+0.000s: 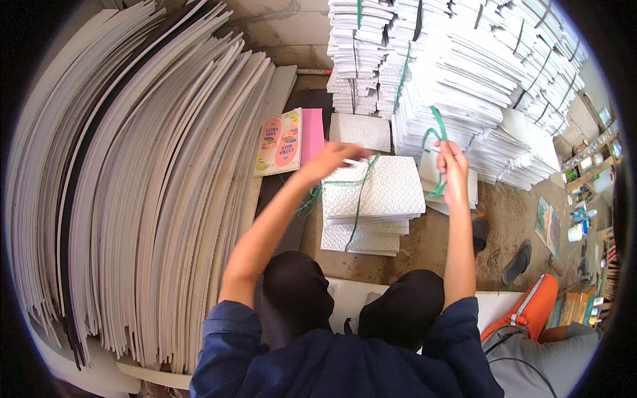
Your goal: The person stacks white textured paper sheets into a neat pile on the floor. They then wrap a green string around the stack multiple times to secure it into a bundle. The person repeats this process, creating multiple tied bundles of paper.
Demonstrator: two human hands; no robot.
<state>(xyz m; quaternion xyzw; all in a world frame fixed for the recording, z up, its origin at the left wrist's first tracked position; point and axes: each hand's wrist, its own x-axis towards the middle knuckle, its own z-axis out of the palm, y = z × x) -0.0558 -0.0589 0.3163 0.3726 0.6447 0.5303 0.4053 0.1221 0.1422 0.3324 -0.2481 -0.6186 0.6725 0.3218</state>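
A stack of white embossed sheets (391,192) stands on the floor before my knees. Green plastic twine (359,205) runs across its top and down the near side. My right hand (452,166) is closed around a length of that twine to the right of the stack, with a loop sticking up above the fingers and more hanging below. Over the stack's far left corner, my left hand (338,159) has its fingers drawn together beside the twine; what they pinch is hidden. Loose green strands (310,201) lie at the stack's left side.
Tall white sheets (152,199) stand on edge along my left. Tied white stacks (458,79) rise at the back right. A printed carton sheet (279,142) and pink sheet (312,132) lie beyond my left arm. A sandal (516,263) and a person's orange-clad leg (531,308) are at right.
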